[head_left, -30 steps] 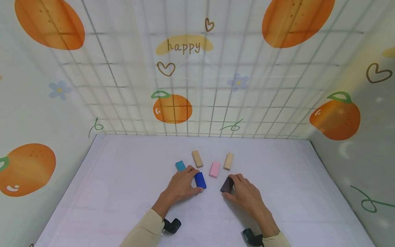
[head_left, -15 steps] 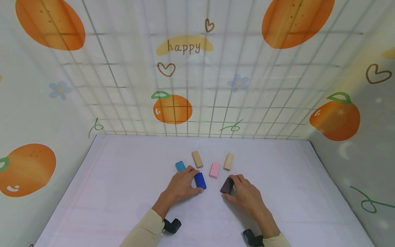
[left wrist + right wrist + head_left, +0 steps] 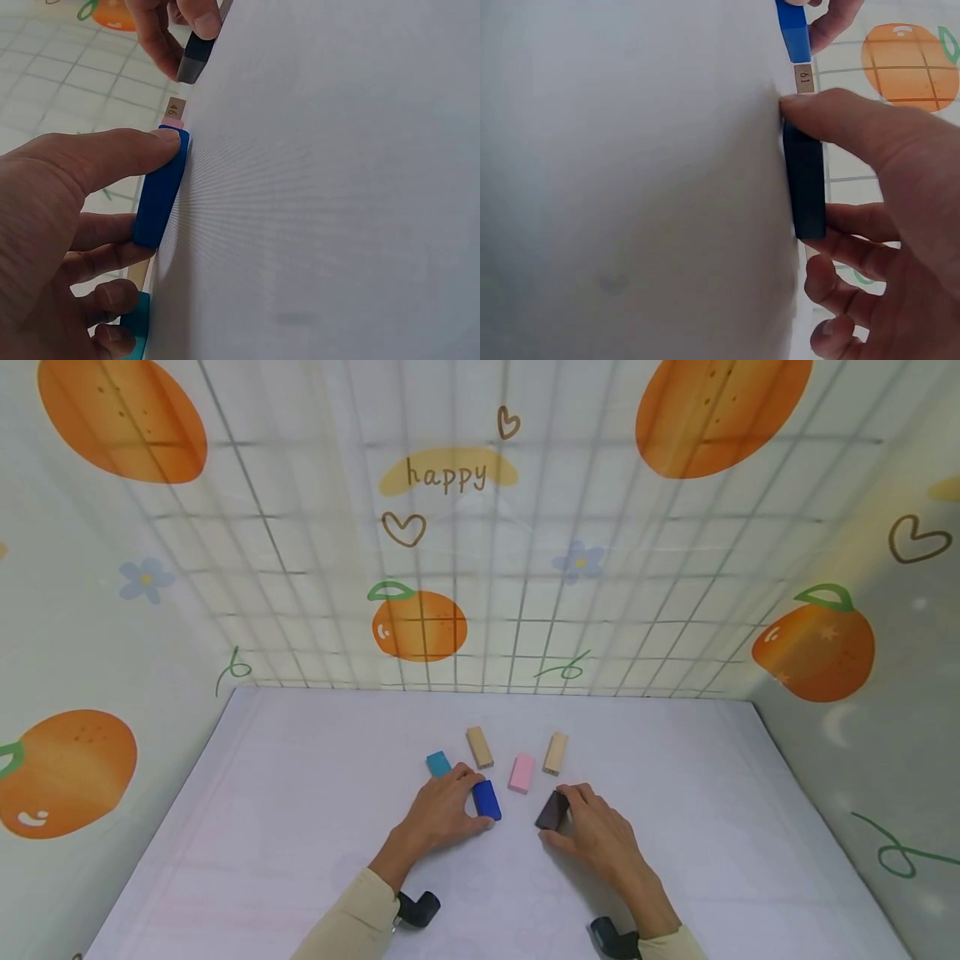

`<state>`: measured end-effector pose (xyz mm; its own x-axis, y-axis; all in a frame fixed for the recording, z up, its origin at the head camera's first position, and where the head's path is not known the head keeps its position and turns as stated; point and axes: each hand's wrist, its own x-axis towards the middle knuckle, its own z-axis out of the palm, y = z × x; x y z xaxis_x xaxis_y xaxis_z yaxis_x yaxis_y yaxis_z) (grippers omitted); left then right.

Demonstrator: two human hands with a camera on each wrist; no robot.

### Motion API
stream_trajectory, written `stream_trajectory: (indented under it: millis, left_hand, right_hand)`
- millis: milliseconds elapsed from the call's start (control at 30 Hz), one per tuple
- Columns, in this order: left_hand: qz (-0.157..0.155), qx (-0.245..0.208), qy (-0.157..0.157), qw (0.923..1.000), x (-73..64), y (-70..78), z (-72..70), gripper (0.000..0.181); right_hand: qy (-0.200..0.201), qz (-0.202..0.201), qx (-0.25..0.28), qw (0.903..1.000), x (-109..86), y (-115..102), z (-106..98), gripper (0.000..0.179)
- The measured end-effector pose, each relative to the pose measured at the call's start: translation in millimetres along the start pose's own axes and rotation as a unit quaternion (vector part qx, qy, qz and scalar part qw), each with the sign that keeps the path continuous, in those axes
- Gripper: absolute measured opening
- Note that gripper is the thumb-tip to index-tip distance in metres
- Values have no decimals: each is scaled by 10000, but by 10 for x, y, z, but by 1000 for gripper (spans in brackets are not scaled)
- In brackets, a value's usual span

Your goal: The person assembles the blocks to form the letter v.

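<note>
A dark blue block [image 3: 487,800] lies on the white table, and my left hand [image 3: 442,810] pinches it between thumb and fingertips at its two ends. In the left wrist view the thumb presses the near end of this blue block [image 3: 160,191]. On the right, my right hand [image 3: 600,835] holds a black block [image 3: 552,810] the same way; the right wrist view shows that black block [image 3: 805,180] between thumb and fingers. A teal block [image 3: 438,763] sits just beyond the left fingers, partly hidden by them. A pink block [image 3: 522,773] lies between and beyond both hands.
Two plain wooden blocks lie farther back, one wooden block [image 3: 480,747] to the left and another wooden block [image 3: 556,752] to the right. Behind the white table [image 3: 315,760] hangs a printed cloth [image 3: 480,560] over a wire grid.
</note>
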<state>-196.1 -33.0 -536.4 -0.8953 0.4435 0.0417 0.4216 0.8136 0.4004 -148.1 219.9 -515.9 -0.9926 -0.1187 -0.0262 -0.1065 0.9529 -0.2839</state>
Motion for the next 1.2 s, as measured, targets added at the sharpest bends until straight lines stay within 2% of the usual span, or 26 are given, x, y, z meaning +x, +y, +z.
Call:
stream_trajectory:
  millis: [633,1200]
  left_hand:
    - [12,-14,-17,10000,-140,79,-101,69]
    - [137,97,-255,9995,-488,149,-186,71]
  right_hand:
    - [-27,137,-37,9999,4,-15,-1,79]
    - [-6,80,-30,10000,-5,-2,17,77]
